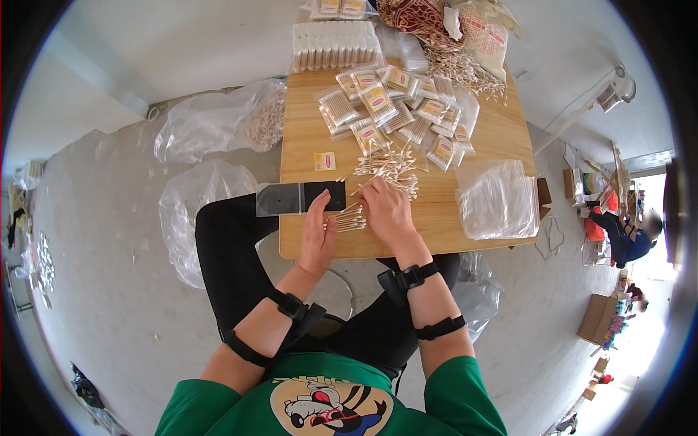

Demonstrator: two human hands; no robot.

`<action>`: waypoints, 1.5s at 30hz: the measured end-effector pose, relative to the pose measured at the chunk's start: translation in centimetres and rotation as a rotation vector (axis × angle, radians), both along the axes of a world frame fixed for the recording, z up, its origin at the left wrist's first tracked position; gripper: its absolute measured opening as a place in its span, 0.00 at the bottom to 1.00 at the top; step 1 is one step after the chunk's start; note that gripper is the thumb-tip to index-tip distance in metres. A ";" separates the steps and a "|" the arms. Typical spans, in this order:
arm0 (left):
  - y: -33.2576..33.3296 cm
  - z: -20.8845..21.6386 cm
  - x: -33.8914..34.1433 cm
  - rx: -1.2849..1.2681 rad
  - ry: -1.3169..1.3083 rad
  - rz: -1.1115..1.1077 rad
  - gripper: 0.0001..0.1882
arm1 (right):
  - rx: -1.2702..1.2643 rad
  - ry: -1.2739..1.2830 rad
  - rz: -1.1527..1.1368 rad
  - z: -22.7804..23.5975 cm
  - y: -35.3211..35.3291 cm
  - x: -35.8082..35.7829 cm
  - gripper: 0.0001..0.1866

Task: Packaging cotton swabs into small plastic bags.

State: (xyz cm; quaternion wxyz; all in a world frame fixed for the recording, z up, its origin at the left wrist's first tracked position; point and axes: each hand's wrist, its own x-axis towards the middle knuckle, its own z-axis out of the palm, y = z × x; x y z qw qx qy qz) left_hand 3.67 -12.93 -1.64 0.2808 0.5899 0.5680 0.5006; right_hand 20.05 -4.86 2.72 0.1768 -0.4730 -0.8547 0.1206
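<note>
My left hand (318,236) rests at the table's near edge with its fingers stretched out. Its thumb lies against a small bunch of cotton swabs (352,219). Over the near side of the swab pile (392,166), my right hand (387,212) has its fingers curled in on some swabs; exactly how many is hidden. Beyond my left fingertips is a flat black plate (334,195), with a clear plastic sleeve (279,200) reaching past the table's left edge over my knee. A small yellow-and-red card (324,161) lies just behind the plate.
Filled swab packets (378,104) are heaped mid-table. Clear bags (498,200) lie at the right edge. A packed block of swabs (336,45), loose swabs (462,71) and a sack (483,36) stand at the back. Plastic bags (196,211) sit on the floor at left. People are far right.
</note>
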 end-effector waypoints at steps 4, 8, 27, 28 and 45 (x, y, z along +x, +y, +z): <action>1.0 0.8 0.7 -0.061 -0.228 0.024 0.19 | -0.023 0.017 -0.015 -0.1 -0.6 -0.4 0.04; 2.7 1.4 -0.3 0.005 0.265 -0.035 0.09 | -0.075 0.121 -0.110 -0.2 -1.4 0.3 0.06; 3.7 2.5 -2.5 -0.096 0.459 -0.221 0.03 | 0.112 0.072 -0.294 -0.8 -3.2 3.2 0.09; 3.5 2.6 -2.5 -0.096 0.459 -0.220 0.03 | 0.115 0.058 -0.320 -1.0 -3.4 3.1 0.08; 0.3 1.2 -1.0 -0.031 -0.003 -0.136 0.20 | 0.057 -0.113 -0.049 -0.4 -3.1 0.2 0.04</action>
